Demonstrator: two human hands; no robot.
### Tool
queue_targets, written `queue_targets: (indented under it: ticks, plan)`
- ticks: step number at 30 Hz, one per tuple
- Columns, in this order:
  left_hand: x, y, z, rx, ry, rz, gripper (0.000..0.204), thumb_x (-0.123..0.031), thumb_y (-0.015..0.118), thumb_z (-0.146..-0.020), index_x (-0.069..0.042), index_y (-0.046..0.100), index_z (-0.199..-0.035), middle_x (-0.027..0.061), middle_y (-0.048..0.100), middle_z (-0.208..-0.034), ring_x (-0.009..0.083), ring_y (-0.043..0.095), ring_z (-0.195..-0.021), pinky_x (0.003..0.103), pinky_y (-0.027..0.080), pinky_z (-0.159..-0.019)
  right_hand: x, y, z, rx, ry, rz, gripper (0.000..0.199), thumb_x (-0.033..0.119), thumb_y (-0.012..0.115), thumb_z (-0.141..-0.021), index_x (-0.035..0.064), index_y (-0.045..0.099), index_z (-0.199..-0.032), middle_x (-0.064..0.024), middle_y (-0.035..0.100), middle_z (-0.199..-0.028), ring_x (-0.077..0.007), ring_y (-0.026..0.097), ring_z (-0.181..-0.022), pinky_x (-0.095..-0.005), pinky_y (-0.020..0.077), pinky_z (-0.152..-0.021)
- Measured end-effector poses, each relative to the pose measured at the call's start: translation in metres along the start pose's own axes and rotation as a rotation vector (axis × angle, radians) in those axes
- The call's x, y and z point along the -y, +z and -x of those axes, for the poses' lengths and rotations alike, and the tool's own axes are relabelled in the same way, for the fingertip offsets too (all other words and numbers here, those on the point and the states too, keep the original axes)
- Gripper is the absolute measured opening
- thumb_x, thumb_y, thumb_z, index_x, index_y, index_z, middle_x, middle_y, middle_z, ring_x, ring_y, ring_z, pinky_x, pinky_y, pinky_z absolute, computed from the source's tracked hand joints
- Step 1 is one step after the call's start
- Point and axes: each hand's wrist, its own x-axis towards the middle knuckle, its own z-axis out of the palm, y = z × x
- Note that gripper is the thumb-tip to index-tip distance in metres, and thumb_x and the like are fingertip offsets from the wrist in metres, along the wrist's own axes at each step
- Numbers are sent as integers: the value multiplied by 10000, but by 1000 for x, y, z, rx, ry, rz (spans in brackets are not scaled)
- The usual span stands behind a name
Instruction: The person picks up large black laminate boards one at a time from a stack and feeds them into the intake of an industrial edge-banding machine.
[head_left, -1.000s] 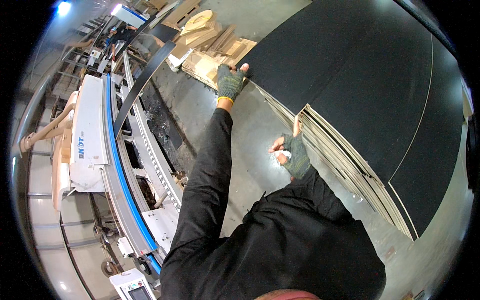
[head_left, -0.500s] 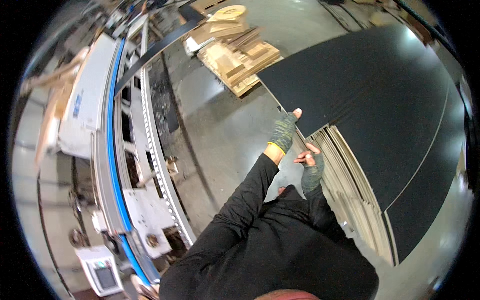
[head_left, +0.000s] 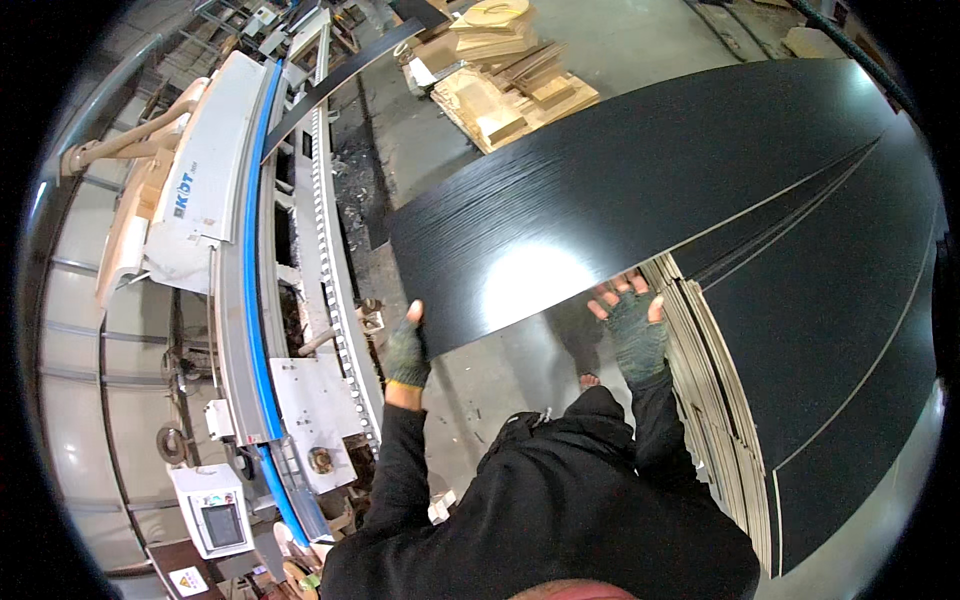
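Black and glossy, a long board (head_left: pixel 520 220) reaches out leftward from the stack of boards (head_left: pixel 715 375), its right part lying over the stack's far portion and its left end out past the stack's side. A narrow wedge-shaped gap shows between its near edge and the black top of the stack. Left of the stack, the left hand (head_left: pixel 408 345), in a grey-green fingerless glove with a yellow cuff, is clamped on the board's left end, thumb uppermost. The right hand (head_left: pixel 638 330), gloved alike, is beside the stack's near left corner, palm up and fingers spread, fingertips at the board's near edge; whether they bear on it I cannot tell. The two hands are well apart. Farther left of the stack runs a long machine (head_left: pixel 205 180) with a blue strip (head_left: pixel 258 300) and a screen box (head_left: pixel 217 512). Beyond the stack, to its far left, sit pale wood pieces (head_left: pixel 500 110).
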Motion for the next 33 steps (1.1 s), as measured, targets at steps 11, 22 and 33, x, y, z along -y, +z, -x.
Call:
queue_targets:
  ticks: [11,22,33]
  plan:
    - [2,-198,122,-245,43,662,883,-667,587,-840,-36,454,-1444,162,500,-1459,324,431,-1352,512,320,-1143,-26,41,-7,-277,363,276,494,356,663,-926,-15,573,-1240,-167,605,-1246,-246,589,-1123,-365,509,-918]
    - [43,-92,161,-222,49,939,495,-284,662,-909,31,566,-1279,134,605,-1295,291,546,-1207,442,396,-1108,-118,59,74,120,686,503,441,311,612,-909,-45,585,-1168,-130,640,-1103,-254,642,-966,-397,499,-971]
    - [86,-267,227,-423,134,1050,345,-224,664,-903,56,631,-1103,148,671,-1118,269,653,-1032,407,517,-954,-20,25,29,-606,222,847,1153,804,551,-773,-30,225,-1500,-274,331,-1490,-376,406,-1356,-518,420,-1077]
